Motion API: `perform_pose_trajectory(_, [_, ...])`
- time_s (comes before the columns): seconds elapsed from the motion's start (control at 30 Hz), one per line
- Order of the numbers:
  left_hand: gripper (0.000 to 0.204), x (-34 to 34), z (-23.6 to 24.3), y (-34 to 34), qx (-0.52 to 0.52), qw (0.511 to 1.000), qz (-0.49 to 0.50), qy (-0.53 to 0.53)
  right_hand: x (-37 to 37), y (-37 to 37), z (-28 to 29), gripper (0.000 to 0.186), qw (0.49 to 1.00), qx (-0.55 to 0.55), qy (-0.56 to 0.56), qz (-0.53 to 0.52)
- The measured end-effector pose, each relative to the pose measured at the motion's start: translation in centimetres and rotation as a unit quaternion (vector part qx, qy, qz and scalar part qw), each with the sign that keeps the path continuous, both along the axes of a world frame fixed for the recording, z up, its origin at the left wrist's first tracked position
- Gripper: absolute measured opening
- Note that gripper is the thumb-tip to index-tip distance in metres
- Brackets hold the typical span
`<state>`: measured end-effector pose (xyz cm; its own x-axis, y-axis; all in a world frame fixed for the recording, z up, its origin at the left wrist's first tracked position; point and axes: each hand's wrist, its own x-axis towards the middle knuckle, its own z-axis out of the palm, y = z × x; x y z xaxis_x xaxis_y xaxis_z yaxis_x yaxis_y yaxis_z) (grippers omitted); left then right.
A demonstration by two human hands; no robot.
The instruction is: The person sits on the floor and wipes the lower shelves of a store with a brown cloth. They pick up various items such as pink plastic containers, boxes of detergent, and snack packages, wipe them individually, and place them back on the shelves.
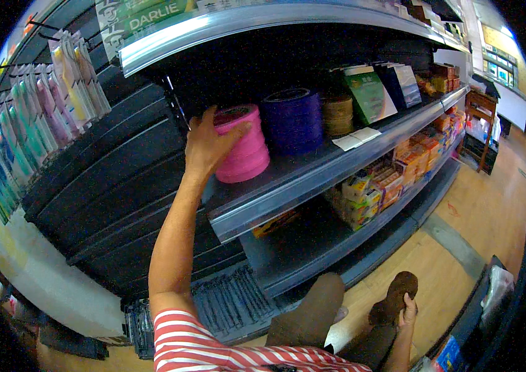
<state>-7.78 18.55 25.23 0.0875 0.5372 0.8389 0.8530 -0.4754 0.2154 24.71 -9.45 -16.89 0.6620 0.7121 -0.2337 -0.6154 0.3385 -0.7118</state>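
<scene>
Left hand [208, 146]: fingers wrapped round top of pink roll [242, 158], at shelf's [238, 197] left end, left of purple roll [292, 124]. Right hand [407, 312]: fingers gripping brown item [392, 299].

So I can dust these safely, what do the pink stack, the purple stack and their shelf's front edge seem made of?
Pink stack: perhaps plastic ribbon or cord, fairly matte, judging by its banded side. Purple stack: possibly similar; its dark, banded side leaves it open. Front edge: probably smooth metal, given its silvery, streaked reflections.
</scene>
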Motion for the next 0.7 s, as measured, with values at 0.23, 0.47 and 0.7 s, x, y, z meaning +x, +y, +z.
perform_pose_trajectory(0.23, [0.052,0.2,0.0,-0.3,-0.023,0.997,-0.067,-0.024,0.4,-0.4,-0.7,0.030,1.000,0.000,0.003,-0.014])
perform_pose_trajectory(0.47, [0.044,-0.8,-0.2,0.3,-0.013,0.990,-0.129,-0.046,0.5,-0.1,-1.4,0.029,0.999,0.007,0.030,-0.017])
perform_pose_trajectory(0.7, [0.057,-1.3,-1.7,-2.7,0.211,0.977,0.012,-0.008,0.6,0.1,-1.7,0.029,1.000,-0.013,0.018,0.004])
